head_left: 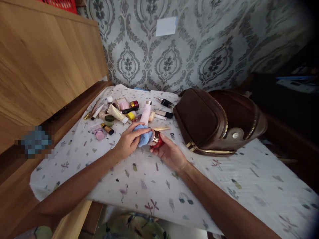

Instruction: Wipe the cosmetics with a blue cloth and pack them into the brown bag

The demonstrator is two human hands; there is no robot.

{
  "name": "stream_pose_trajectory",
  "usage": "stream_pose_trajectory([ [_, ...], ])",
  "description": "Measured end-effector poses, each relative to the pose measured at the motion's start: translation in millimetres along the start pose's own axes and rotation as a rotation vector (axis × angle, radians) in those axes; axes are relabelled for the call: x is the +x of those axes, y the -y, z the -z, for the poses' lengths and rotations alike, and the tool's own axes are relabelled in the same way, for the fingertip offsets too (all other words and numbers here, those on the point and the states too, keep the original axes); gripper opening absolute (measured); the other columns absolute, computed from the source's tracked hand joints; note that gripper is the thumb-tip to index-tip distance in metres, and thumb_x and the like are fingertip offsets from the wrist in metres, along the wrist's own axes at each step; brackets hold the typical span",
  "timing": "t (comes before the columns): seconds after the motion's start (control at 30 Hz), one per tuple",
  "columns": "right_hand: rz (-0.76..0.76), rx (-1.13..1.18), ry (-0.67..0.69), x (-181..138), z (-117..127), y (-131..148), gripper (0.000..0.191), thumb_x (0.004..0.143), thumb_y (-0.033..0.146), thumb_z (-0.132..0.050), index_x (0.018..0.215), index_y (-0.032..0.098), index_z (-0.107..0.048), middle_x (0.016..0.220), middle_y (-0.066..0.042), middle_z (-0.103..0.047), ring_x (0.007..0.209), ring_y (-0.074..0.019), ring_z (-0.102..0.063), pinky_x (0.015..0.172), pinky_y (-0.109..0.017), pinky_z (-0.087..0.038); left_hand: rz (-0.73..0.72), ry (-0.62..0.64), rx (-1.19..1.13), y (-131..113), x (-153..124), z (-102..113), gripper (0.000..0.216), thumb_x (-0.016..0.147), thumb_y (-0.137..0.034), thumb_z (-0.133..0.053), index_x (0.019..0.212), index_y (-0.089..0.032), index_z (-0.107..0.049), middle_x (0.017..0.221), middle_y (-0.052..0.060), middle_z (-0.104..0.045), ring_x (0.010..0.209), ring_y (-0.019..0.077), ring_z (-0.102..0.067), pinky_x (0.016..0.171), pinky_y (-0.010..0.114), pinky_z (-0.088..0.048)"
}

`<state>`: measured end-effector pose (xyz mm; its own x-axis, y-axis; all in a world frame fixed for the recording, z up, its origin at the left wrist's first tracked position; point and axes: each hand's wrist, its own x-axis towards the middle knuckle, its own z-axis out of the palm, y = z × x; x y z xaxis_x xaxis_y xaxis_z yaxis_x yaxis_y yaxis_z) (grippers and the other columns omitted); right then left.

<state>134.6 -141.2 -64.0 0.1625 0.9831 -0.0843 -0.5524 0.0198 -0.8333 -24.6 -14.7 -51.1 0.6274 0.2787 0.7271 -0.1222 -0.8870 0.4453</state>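
Note:
My right hand [173, 154] grips a red jar [157, 140] with a shiny gold band, tilted above the table. In my left hand [127, 141] is a bunched blue cloth [143, 136], its folds against the gold end of the jar. Just behind the hands stands a pink tube [146, 114] with a metallic cap. Further left lie a cream tube [117, 113], a dark green jar [109, 120], a small amber bottle [107, 128] and a pink-capped container [98, 132].
A brown zippered bag [201, 119] sits open on the right of the patterned cloth [139, 186]. Near it lie a black bottle [165, 102] and a black-capped tube [163, 114]. A wooden cabinet [54, 53] borders the left side; a patterned wall [169, 63] rises behind.

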Motion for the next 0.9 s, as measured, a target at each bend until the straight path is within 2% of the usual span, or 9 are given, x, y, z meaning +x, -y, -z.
stream_pose_trajectory([
  [0.13, 0.084, -0.034, -0.067, 0.7, 2.4, -0.2, 0.035, 0.083, 0.053, -0.073, 0.105, 0.025, -0.073, 0.097, -0.004, -0.076, 0.077, -0.0183, -0.068, 0.07, -0.032, -0.059, 0.114, 0.084, 0.086, 1.3, -0.3, 0.2, 0.038, 0.097, -0.012, -0.045, 0.127, -0.021, -0.065, 0.111, 0.009, -0.063, 0.102, 0.02, -0.064, 0.092, 0.033, -0.053],
  [0.27, 0.109, -0.031, -0.093, 1.6, 3.9, 0.7, 0.036, 0.083, 0.051, -0.074, 0.11, 0.026, -0.073, 0.104, -0.004, -0.076, 0.085, -0.0189, -0.069, 0.072, -0.031, -0.06, 0.214, 0.18, 0.106, -2.2, 3.0, 2.8, 0.022, 0.096, -0.019, -0.048, 0.105, -0.016, -0.068, 0.093, 0.007, -0.064, 0.084, 0.0193, -0.062, 0.079, 0.031, -0.051],
  [0.37, 0.12, -0.011, -0.094, 1.5, 2.6, 0.6, 0.036, 0.082, 0.048, -0.077, 0.11, 0.026, -0.073, 0.107, -0.004, -0.076, 0.091, -0.0189, -0.07, 0.075, -0.031, -0.06, 0.253, 0.211, 0.075, -5.6, 6.1, 5.0, 0.02, 0.097, -0.024, -0.048, 0.092, -0.017, -0.065, 0.085, 0.005, -0.065, 0.078, 0.0179, -0.061, 0.075, 0.029, -0.048],
  [0.43, 0.139, -0.019, -0.103, 1.7, 1.3, 0.1, 0.036, 0.081, 0.046, -0.079, 0.111, 0.026, -0.073, 0.107, -0.004, -0.075, 0.093, -0.0192, -0.07, 0.078, -0.032, -0.06, 0.306, 0.229, 0.039, -8.0, 7.5, 6.0, 0.022, 0.098, -0.027, -0.047, 0.089, -0.017, -0.065, 0.08, 0.004, -0.066, 0.074, 0.0167, -0.06, 0.072, 0.028, -0.047],
  [0.5, 0.167, -0.041, -0.116, 2.2, 0.1, -0.6, 0.036, 0.08, 0.045, -0.08, 0.11, 0.026, -0.072, 0.109, -0.004, -0.074, 0.093, -0.0199, -0.07, 0.081, -0.035, -0.06, 0.387, 0.24, -0.014, -10.7, 7.6, 6.3, 0.024, 0.098, -0.032, -0.048, 0.097, -0.018, -0.067, 0.077, 0.002, -0.066, 0.069, 0.0157, -0.058, 0.068, 0.027, -0.047],
  [0.6, 0.219, -0.077, -0.128, 2.3, -1.3, -1.6, 0.037, 0.077, 0.044, -0.083, 0.108, 0.026, -0.071, 0.12, -0.005, -0.071, 0.1, -0.0222, -0.07, 0.089, -0.041, -0.06, 0.503, 0.242, -0.194, -14.6, 5.8, 5.0, 0.039, 0.096, -0.042, -0.056, 0.126, -0.02, -0.061, 0.09, 0.003, -0.071, 0.077, 0.0174, -0.064, 0.071, 0.028, -0.05],
  [0.7, 0.258, -0.147, -0.122, 1.2, -1.8, -3.0, 0.047, 0.073, 0.044, -0.086, 0.114, 0.028, -0.068, 0.132, -0.006, -0.066, 0.115, -0.0267, -0.065, 0.097, -0.047, -0.058, 0.571, 0.241, -0.422, -16.4, 3.6, 2.0, 0.063, 0.089, -0.045, -0.067, 0.145, -0.023, -0.047, 0.115, 0.007, -0.07, 0.1, 0.0211, -0.067, 0.087, 0.031, -0.053],
  [0.77, 0.278, -0.235, -0.112, 0.2, -1.2, -4.7, 0.056, 0.071, 0.043, -0.088, 0.12, 0.03, -0.065, 0.134, -0.006, -0.065, 0.12, -0.0277, -0.063, 0.101, -0.049, -0.055, 0.587, 0.234, -0.528, -16.0, 2.9, -0.1, 0.068, 0.087, -0.042, -0.071, 0.147, -0.024, -0.044, 0.125, 0.008, -0.067, 0.109, 0.0223, -0.065, 0.096, 0.033, -0.052],
  [0.9, 0.31, -0.341, -0.094, -1.4, 0.5, -7.4, 0.061, 0.071, 0.04, -0.089, 0.125, 0.032, -0.062, 0.134, -0.006, -0.064, 0.119, -0.0261, -0.064, 0.105, -0.047, -0.052, 0.592, 0.234, -0.591, -14.3, 3.0, -2.2, 0.06, 0.082, -0.037, -0.077, 0.136, -0.023, -0.055, 0.126, 0.008, -0.066, 0.113, 0.0228, -0.064, 0.1, 0.034, -0.05],
])
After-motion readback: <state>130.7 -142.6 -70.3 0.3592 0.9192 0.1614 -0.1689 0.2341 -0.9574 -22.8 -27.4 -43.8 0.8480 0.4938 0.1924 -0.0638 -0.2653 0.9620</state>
